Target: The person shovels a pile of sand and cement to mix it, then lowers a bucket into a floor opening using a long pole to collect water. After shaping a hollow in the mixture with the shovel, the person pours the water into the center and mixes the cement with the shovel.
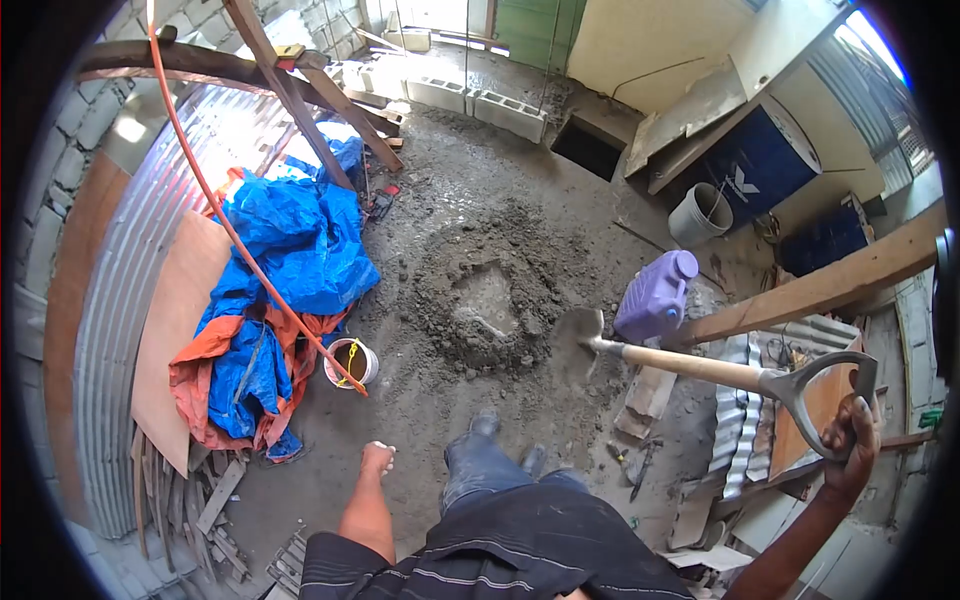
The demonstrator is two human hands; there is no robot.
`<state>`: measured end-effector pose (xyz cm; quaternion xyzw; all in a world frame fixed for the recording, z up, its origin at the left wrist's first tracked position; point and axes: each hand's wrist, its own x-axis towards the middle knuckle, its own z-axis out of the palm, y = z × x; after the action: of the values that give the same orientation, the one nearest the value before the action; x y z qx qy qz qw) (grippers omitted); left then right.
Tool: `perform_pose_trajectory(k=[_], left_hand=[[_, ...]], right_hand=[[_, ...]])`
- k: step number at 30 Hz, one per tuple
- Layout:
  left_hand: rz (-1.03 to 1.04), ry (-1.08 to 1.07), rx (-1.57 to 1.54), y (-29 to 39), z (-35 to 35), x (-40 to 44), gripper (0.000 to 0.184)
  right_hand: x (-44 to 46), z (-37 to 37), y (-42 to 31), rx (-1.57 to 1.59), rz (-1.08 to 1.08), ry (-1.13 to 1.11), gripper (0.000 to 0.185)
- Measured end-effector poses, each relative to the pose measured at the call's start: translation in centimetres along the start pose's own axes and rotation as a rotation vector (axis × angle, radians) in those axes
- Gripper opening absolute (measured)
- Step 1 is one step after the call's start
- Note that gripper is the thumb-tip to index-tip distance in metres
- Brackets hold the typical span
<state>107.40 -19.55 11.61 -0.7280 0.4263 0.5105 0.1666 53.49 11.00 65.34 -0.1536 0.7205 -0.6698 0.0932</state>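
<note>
My right hand (852, 432), at the right, is wrapped round the grey D-shaped grip of a shovel (690, 364). The wooden shaft slants to the left, and the blade (577, 338) rests on the ground at the edge of a grey wet mortar heap (420, 318). The heap forms a ring with a watery pool (485, 298) in its middle. My left hand (378, 458) hangs low in front of me with its fingers curled in, and I see nothing in it. A white bucket (366, 378) of brownish water stands just beyond that hand.
A purple jerrycan (648, 297) stands close to the shovel blade. A crumpled blue and orange tarp (300, 235) lies left, crossed by an orange hose (215, 205). Hollow blocks (508, 115) and an open pit (588, 150) lie beyond. A wooden beam (810, 285) juts in from the right.
</note>
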Motion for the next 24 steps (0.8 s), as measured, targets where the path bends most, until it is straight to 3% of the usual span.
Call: perform_pose_trajectory(k=[3,8,9,10,12,14,20,24], left_hand=[[0.090,0.028,-0.075,1.6,1.0,-1.7,0.015],[0.218,-0.004,-0.047,3.3,4.0,-5.6,0.017],[0.213,0.016,-0.037,3.0,5.0,-6.4,0.017],[0.266,0.000,0.026,2.7,5.7,-7.1,0.019],[0.321,-0.005,0.122,1.7,6.1,-8.7,0.021],[0.429,-0.008,0.372,0.6,7.0,-9.4,0.026],[0.316,-0.070,0.477,-5.4,6.7,-8.3,0.029],[0.312,-0.094,0.404,-6.1,4.6,-5.6,0.024]], right_hand=[[-2.8,-0.3,0.4,0.025,-0.029,0.054,0.050],[-5.7,3.0,6.7,0.081,0.126,0.154,0.021],[-6.2,3.8,9.0,0.044,0.135,0.110,0.025],[-7.0,4.5,11.6,0.009,0.149,0.074,0.029],[-9.1,6.3,17.2,-0.088,0.215,0.060,0.019],[-11.1,6.8,19.8,0.020,0.191,0.023,0.014],[-11.5,6.4,18.4,0.217,0.155,-0.059,0.016],[-12.2,8.3,10.1,0.099,0.077,-0.136,0.023]])
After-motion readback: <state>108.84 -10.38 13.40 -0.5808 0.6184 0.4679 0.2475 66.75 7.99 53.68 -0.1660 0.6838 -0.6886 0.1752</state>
